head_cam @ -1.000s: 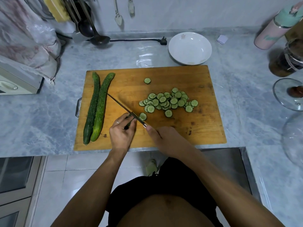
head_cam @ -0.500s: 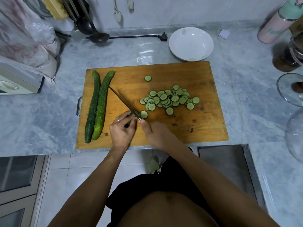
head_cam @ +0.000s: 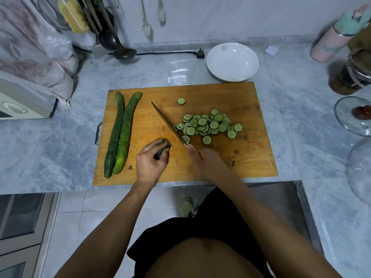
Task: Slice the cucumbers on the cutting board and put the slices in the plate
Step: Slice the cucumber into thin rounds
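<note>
Left hand curls round a short cucumber stub; right hand grips the knife, blade slanting over the cutting board. Risk: the stub is so short that fingertips sit near the edge, inviting a nick or a roll. Slices are heaped mid-board; two whole cucumbers lie left; the plate is bare. Since the earlier frame, stub and blade have parted.

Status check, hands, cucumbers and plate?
Left hand grips cucumber stub; right hand holds knife. Slices on cutting board. Plate empty.
</note>
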A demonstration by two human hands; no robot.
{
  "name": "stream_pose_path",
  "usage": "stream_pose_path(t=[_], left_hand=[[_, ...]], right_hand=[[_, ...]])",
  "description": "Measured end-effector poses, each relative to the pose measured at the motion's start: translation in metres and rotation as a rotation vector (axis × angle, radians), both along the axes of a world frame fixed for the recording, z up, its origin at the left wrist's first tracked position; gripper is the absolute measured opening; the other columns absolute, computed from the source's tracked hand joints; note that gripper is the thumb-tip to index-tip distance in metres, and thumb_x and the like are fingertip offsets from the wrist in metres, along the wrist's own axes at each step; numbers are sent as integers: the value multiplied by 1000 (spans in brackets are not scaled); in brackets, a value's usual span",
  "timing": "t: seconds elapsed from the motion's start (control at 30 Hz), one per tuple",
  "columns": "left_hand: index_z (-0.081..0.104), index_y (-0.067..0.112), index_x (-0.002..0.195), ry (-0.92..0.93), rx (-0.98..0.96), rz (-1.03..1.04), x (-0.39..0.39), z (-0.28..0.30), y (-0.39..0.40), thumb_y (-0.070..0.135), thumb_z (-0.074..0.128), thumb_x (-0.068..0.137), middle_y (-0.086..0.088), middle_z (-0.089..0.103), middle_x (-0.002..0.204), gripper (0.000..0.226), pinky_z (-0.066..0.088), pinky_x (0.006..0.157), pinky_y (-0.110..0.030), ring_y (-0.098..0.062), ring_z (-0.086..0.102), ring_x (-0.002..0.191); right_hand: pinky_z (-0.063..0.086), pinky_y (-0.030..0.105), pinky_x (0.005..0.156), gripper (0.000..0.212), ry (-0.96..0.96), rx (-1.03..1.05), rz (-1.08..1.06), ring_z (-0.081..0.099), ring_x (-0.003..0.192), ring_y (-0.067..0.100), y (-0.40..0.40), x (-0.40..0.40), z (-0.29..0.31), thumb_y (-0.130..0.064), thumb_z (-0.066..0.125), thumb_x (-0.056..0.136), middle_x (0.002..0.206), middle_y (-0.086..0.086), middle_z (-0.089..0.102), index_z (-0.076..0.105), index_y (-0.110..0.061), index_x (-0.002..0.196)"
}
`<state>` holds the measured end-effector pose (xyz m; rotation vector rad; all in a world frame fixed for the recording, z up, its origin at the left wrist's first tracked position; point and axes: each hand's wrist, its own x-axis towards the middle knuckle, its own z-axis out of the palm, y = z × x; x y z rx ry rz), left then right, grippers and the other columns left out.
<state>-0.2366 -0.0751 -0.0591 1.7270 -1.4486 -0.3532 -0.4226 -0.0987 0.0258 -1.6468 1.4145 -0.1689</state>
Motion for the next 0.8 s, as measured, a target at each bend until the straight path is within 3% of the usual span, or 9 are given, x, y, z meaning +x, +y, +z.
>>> stream_pose_path(t=[0.17, 0.33, 0.47, 0.8], left_hand=[[79, 7, 99, 23, 8, -4, -6, -2, -4, 6, 76, 80, -7, 74, 110, 20, 52, 93, -23, -11, 66, 102], [79, 6, 97, 37, 15, 15, -8, 0, -1, 13, 69, 81, -9, 74, 109, 20, 44, 92, -7, -7, 64, 100], [79, 6, 97, 60, 24, 30, -10, 0, 0, 10, 71, 81, -9, 74, 109, 19, 43, 92, -5, -12, 66, 101], [79, 6, 98, 61, 16, 28, -11, 1, -2, 10, 70, 82, -10, 74, 109, 19, 44, 94, -8, -13, 67, 103]], right_hand=[[35, 33, 64, 63, -19, -2, 59, 50, 65, 22, 12, 1, 14, -52, 21, 105, 63, 6, 50, 45, -13, 60], [31, 32, 66, 63, -8, -33, 102, 49, 65, 24, 21, 7, 14, -51, 23, 105, 60, 5, 48, 43, -13, 58], [31, 32, 62, 65, -26, -49, 88, 47, 56, 17, 24, 5, 14, -51, 25, 104, 57, 6, 49, 44, -12, 57], [34, 33, 62, 64, -21, 11, 78, 48, 61, 20, 22, 7, 14, -53, 23, 104, 60, 6, 49, 44, -12, 59]])
